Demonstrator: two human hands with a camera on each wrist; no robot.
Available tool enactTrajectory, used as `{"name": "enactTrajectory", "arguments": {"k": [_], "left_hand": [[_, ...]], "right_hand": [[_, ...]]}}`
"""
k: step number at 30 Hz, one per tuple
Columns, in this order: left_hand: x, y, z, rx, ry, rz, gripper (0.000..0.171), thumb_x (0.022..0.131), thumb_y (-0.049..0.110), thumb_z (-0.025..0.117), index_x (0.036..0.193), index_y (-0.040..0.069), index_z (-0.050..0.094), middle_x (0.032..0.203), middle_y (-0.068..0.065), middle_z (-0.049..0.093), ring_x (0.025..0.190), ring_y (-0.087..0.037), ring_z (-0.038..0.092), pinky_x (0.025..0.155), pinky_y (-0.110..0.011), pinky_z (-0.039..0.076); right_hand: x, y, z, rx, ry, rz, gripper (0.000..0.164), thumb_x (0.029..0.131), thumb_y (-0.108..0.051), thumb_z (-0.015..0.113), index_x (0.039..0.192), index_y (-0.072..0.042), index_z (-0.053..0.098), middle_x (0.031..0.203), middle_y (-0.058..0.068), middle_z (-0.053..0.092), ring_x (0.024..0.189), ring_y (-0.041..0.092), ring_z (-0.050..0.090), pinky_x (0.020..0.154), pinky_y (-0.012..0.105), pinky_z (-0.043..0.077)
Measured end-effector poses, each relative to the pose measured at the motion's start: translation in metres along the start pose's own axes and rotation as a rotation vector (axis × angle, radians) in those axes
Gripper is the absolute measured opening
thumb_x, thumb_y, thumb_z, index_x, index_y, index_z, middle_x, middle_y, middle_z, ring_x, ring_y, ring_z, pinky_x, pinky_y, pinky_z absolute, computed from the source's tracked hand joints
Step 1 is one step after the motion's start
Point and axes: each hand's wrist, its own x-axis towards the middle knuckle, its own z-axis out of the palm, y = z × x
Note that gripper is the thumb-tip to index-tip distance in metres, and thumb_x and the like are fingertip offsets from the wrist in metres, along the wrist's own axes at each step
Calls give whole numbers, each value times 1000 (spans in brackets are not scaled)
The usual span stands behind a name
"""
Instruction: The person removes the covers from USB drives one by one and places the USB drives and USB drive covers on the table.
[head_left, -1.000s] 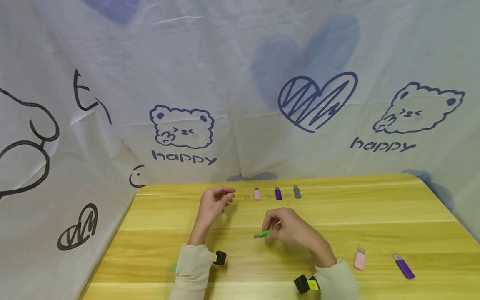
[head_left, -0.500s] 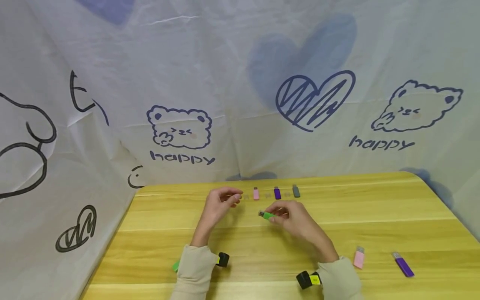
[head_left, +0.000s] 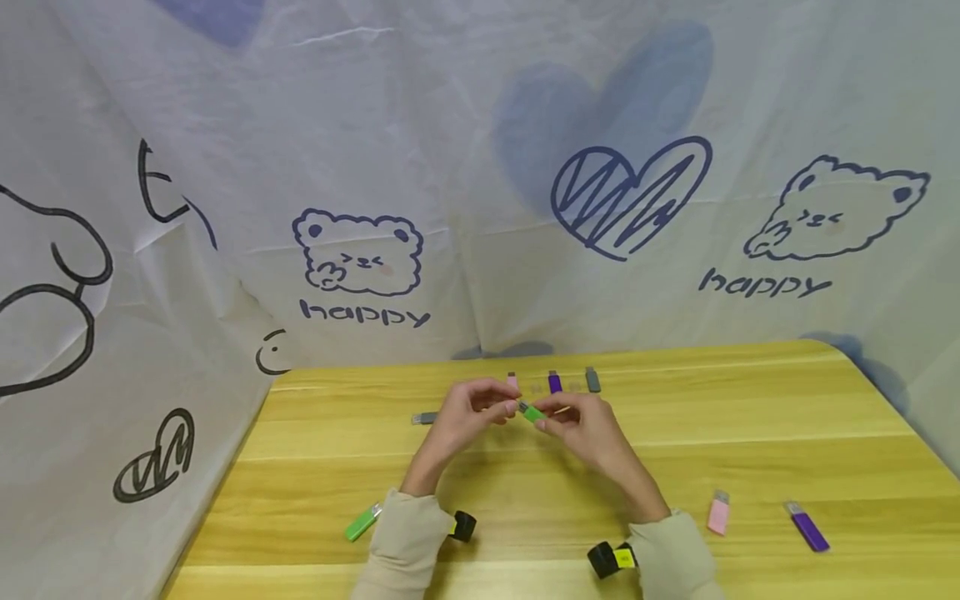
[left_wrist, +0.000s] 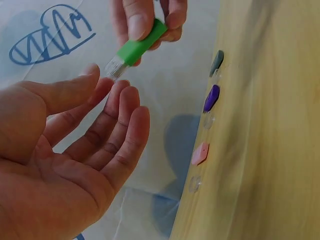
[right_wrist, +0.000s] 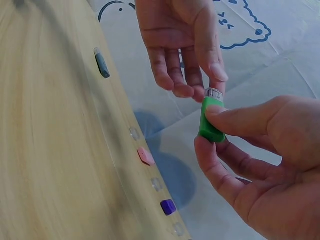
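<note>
A green USB stick (head_left: 533,413) with a clear cap on its plug end is held up between the two hands. My right hand (head_left: 585,421) pinches its green body between thumb and fingers, plain in the right wrist view. My left hand (head_left: 476,412) is at the clear cap (left_wrist: 115,67), its thumb and index finger spread apart right beside it; the other fingers are loosely bent. Behind the left hand a grey USB stick (head_left: 425,418) lies partly hidden. Near the left sleeve rests another green USB stick (head_left: 363,522).
Along the table's far edge lie a pink USB stick (right_wrist: 145,156), a purple one (head_left: 555,382) and a grey one (head_left: 593,380), with small clear caps (right_wrist: 156,184) between them. Another pink stick (head_left: 718,512) and purple stick (head_left: 807,527) are at the right.
My right hand has raised the green USB stick up and away over the table. The left hand has moved right to meet it, uncovering the grey stick and the other green one.
</note>
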Motion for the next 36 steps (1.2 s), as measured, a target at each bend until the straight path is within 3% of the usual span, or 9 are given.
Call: {"name": "enactTrajectory", "arguments": {"k": [5, 11, 16, 20, 25, 33, 36], "left_hand": [[1, 0, 7, 10, 10, -7, 17, 92, 5, 67, 104, -6, 71, 99, -17, 71, 83, -30, 69, 76, -48, 59], [3, 1, 13, -4, 37, 13, 13, 90, 0, 68, 100, -9, 70, 95, -23, 71, 82, -43, 67, 75, -51, 59], [0, 13, 15, -11, 41, 15, 12, 90, -7, 65, 98, -15, 67, 93, -30, 69, 82, -51, 63, 75, -57, 57], [-5, 28, 14, 12, 30, 3, 13, 90, -8, 65, 98, -17, 67, 94, -32, 68, 82, -51, 64, 74, -49, 59], [-7, 34, 15, 23, 33, -2, 12, 90, -7, 65, 98, -17, 67, 93, -32, 68, 81, -49, 65, 70, -36, 61], [-6, 33, 15, 12, 63, -16, 12, 89, -6, 66, 97, -16, 69, 93, -30, 70, 80, -45, 67, 74, -52, 59], [-6, 33, 14, 22, 85, -14, 12, 89, -6, 66, 97, -15, 70, 92, -29, 71, 79, -42, 68, 74, -51, 59]], "right_hand": [[0, 0, 0, 7, -3, -11, 18, 85, -5, 75, 102, -3, 76, 97, 10, 74, 83, 24, 70, 72, 39, 61], [1, -1, 0, 11, -5, -8, 17, 85, -5, 75, 102, -3, 75, 97, 9, 73, 83, 22, 70, 73, 39, 60], [1, 0, 1, 15, -11, -2, 16, 85, -7, 75, 102, -4, 75, 97, 9, 73, 82, 21, 70, 72, 39, 60], [1, 0, 1, 37, -17, 10, 15, 87, -9, 74, 101, -4, 75, 97, 9, 73, 82, 22, 70, 71, 39, 60], [0, 1, 1, 52, -20, 14, 15, 88, -9, 73, 101, -3, 75, 96, 10, 73, 82, 23, 70, 70, 37, 61], [0, 1, 1, 62, -30, 12, 15, 88, -10, 73, 102, -3, 75, 96, 10, 73, 82, 21, 70, 69, 37, 61], [1, 1, 2, 70, -35, 8, 16, 88, -9, 73, 102, -2, 75, 97, 10, 73, 83, 21, 70, 70, 36, 61]]}}
